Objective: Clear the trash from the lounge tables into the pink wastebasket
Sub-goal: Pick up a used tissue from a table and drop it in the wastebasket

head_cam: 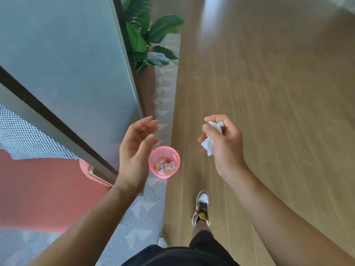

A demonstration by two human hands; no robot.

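Right hand (223,144) is pinching a crumpled white tissue (209,142) hanging lengthwise downward, left hand (135,150) loose and holding nothing, pink wastebasket (164,163) standing upright between them.

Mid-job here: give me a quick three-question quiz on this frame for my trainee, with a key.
1. True or false: the left hand holds nothing.
2. What does the right hand grip? A) a bottle B) a crumpled white tissue C) a can
3. Fill in: the pink wastebasket on the floor below the hands has some ____ in it.
Key: 1 true; 2 B; 3 trash.
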